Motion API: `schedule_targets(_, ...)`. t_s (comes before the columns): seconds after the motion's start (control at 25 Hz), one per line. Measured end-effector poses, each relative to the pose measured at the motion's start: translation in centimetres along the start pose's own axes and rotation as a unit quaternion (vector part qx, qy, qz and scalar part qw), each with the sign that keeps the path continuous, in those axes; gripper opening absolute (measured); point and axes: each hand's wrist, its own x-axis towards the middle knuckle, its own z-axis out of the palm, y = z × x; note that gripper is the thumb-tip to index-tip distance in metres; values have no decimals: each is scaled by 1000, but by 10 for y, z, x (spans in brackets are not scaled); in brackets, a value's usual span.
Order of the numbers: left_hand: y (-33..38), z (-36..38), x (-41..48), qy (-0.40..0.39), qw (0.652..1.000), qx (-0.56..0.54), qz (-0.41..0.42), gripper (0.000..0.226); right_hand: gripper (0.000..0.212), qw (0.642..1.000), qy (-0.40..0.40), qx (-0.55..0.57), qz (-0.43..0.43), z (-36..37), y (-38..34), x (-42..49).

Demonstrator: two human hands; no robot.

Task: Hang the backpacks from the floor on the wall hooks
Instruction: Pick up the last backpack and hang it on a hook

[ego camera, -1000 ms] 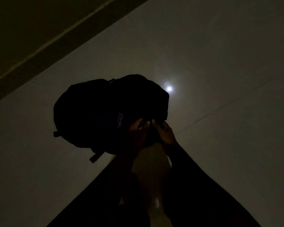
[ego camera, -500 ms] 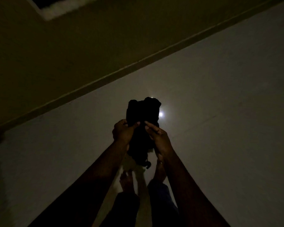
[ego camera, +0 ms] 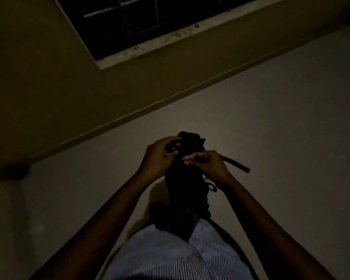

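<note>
The room is very dark. A black backpack (ego camera: 183, 182) hangs in the air in front of my body, clear of the pale floor (ego camera: 281, 128). My left hand (ego camera: 160, 156) grips its top on the left side. My right hand (ego camera: 207, 164) pinches a black strap (ego camera: 235, 165) that sticks out to the right. A small strap loop dangles below my right wrist. No wall hooks are visible.
An olive wall (ego camera: 49, 87) with a skirting line runs diagonally across the upper left. A barred window (ego camera: 141, 19) with a pale, dirty sill sits high in it. My striped shirt (ego camera: 170, 255) fills the bottom middle.
The backpack has come up off the floor and now hangs upright between my hands. My view has lifted toward the wall, bringing the window into sight.
</note>
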Motion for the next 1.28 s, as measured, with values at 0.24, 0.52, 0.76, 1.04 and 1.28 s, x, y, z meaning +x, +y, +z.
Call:
schedule_targets(0.24,-5,14,1,-150,963,208,77,38,19,998,-33,-42,-40,-17,-12,-36)
schedule_targets(0.52,-9,-28,-26,-21,993,102,50,20,22,986,-150,49,-46,-2,-39,-22)
schedule_targets(0.76,9,-64,-71,261,963,72,7,18,18,936,-298,-146,-119,38,-93,17)
schedule_targets(1.04,7,-197,-97,416,909,-19,22,32,34,929,-292,-68,-219,167,-207,44)
schedule_targets(1.28,-39,-326,-146,461,874,-153,27,28,30,897,-346,2,-274,308,-305,41)
